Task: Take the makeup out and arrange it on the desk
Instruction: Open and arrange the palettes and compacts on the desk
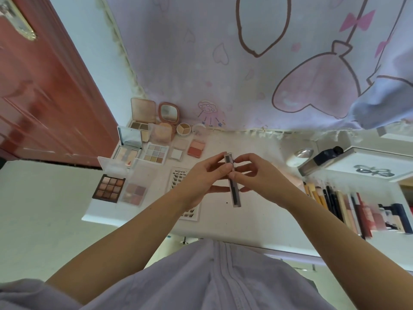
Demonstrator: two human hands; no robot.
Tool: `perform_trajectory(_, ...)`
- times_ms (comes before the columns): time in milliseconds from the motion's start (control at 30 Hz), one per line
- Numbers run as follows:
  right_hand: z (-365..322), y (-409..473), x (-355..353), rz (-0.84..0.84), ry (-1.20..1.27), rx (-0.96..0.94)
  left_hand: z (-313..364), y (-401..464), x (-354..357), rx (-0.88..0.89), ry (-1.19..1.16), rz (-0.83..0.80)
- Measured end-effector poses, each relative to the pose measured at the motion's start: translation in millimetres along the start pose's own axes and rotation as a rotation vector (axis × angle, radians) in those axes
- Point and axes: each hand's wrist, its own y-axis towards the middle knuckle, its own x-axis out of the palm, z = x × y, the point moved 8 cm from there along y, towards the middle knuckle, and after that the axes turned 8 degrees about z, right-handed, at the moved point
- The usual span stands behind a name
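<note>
Both hands, left (pixel 202 175) and right (pixel 252 171), grip a slim clear case (pixel 233 182) above the white tabletop (pixel 263 211). Open eyeshadow palettes (pixel 109 187) lie to the left, a row of brushes and pencils (pixel 335 202) to the right.

One head-worn wide-angle view, close, steeply down over the desk (pixel 268 209).

Red-brown door (pixel 33 90) beside a pale cartoon-print curtain (pixel 245 63).
</note>
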Motion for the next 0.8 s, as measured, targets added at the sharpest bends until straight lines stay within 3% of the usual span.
perform_trajectory(367, 14.5, 26.1, -14.8, -0.184, 0.176, 0.014, -3.7, 8.7, 2.5, 0.019, -0.112, 0.089)
perform_trajectory(467, 31.4, 46.4, -15.6, -0.244, 0.266, 0.169, -14.4, 19.9, -7.3, -0.063, -0.210, 0.163)
perform_trajectory(533, 50.9, 62.6, -20.7, -0.181, 0.245, 0.286, -28.0, 30.0, -14.7, -0.122, -0.313, 0.269)
perform_trajectory(600, 59.0, 75.7, -21.9, -0.171, 0.111, 0.262, -44.7, 40.4, -20.3, -0.171, -0.460, 0.393)
perform_trajectory(667, 54.0, 88.8, -20.9, -0.199, -0.156, 0.118, -58.6, 50.4, -22.4, -0.206, -0.588, 0.489)
perform_trajectory(800, 45.2, 143.7, -27.9, -0.073, -0.503, -0.088, -69.5, 74.6, -16.7, -0.301, -0.694, 0.568)
